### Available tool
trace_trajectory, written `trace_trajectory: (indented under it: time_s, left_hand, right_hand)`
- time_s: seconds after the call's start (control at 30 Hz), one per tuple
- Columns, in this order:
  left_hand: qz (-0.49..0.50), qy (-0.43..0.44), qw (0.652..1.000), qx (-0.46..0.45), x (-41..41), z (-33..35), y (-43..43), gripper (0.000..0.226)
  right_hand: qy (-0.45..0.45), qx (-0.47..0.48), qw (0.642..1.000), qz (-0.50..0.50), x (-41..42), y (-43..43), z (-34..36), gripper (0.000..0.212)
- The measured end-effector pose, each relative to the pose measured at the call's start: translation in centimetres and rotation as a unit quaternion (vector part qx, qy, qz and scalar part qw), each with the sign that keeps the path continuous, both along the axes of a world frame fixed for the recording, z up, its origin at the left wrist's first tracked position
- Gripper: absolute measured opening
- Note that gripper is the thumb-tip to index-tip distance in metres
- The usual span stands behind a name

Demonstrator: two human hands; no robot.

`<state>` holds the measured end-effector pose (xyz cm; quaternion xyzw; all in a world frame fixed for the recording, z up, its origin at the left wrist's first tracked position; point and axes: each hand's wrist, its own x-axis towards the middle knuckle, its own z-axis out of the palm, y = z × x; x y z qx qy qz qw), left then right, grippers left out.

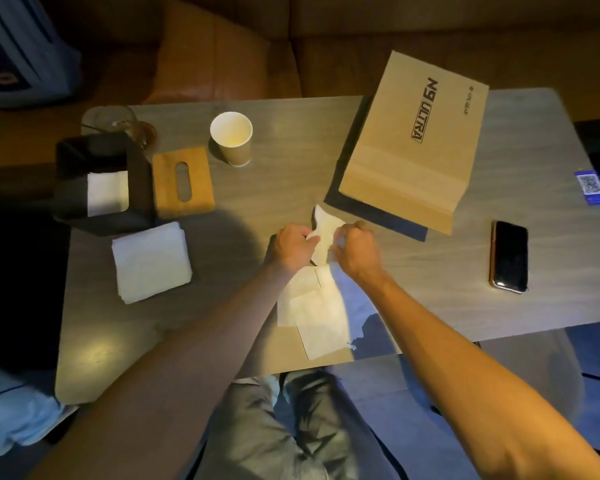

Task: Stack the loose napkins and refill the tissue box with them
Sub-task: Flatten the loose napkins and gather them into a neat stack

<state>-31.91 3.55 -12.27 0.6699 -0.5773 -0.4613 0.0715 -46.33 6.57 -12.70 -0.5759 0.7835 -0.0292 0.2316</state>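
A white napkin (325,233) is held up over the middle of the table, pinched by my left hand (291,249) on its left edge and my right hand (355,252) on its right edge. Below them lie loose napkins (321,313) near the table's front edge. A neat stack of napkins (151,261) lies to the left. The black tissue box (139,188) stands open at the far left with white napkins (107,192) inside. Its wooden lid (198,178) with a slot lies beside it.
A paper cup (232,138) stands behind the lid. A brown paper bag (413,140) lies on a dark folder at the right. A phone (509,256) lies near the right edge. A glass (118,121) stands behind the box. The table (257,188) is grey wood.
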Motion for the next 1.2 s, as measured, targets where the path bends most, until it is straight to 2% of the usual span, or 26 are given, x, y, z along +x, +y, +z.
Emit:
trace_trajectory:
  time_s: [0.13, 0.23, 0.33, 0.47, 0.53, 0.6, 0.67, 0.73, 0.83, 0.97, 1.07, 1.2]
  left_hand:
    - [0.008, 0.048, 0.999, 0.005, 1.5, -0.2, -0.7, 0.015]
    - [0.030, 0.090, 0.995, 0.025, 3.6, -0.5, -1.2, 0.032]
    - [0.070, 0.130, 0.988, 0.035, 5.5, 0.2, -1.3, 0.036]
    - [0.152, 0.155, 0.976, 0.033, 8.8, 1.6, -1.2, 0.026]
    - [0.199, 0.186, 0.962, 0.035, 10.8, 1.9, -1.1, 0.032]
    - [0.229, 0.209, 0.950, 0.035, 12.8, 2.5, -0.8, 0.037]
    - [0.238, 0.220, 0.946, 0.028, 14.7, 3.7, -0.1, 0.037]
    - [0.244, 0.211, 0.946, 0.012, 17.0, 4.6, 0.7, 0.039]
    - [0.260, 0.186, 0.947, -0.025, 20.7, 5.2, 1.7, 0.039]
    - [0.248, 0.036, 0.967, -0.041, 25.2, 5.0, 2.9, 0.037]
    - [0.237, -0.057, 0.969, -0.042, 27.6, 4.1, 3.9, 0.037]
    - [0.265, -0.049, 0.962, -0.040, 29.4, 3.1, 4.1, 0.040]
  right_hand:
    - [-0.054, -0.002, 0.996, -0.064, 0.8, -0.2, 0.6, 0.039]
    - [-0.109, -0.012, 0.987, -0.115, 2.4, -0.8, 1.2, 0.043]
    - [-0.160, -0.005, 0.972, -0.174, 4.3, -2.1, 1.9, 0.045]
    - [-0.241, 0.046, 0.949, -0.196, 7.4, -3.8, 2.9, 0.042]
    - [-0.273, 0.060, 0.943, -0.182, 9.3, -4.5, 3.2, 0.035]
    - [-0.290, 0.046, 0.942, -0.164, 11.4, -5.0, 3.7, 0.024]
    - [-0.294, 0.022, 0.945, -0.140, 13.6, -5.4, 4.3, 0.024]
    - [-0.300, 0.006, 0.948, -0.102, 15.8, -5.4, 4.9, 0.024]
    - [-0.307, -0.009, 0.951, -0.034, 18.9, -5.3, 4.8, 0.012]
    - [-0.305, -0.004, 0.952, 0.012, 22.9, -4.9, 4.3, 0.010]
    - [-0.287, 0.005, 0.957, 0.032, 25.3, -4.5, 3.8, 0.006]
    - [-0.251, 0.017, 0.967, 0.041, 27.1, -4.4, 3.0, 0.012]
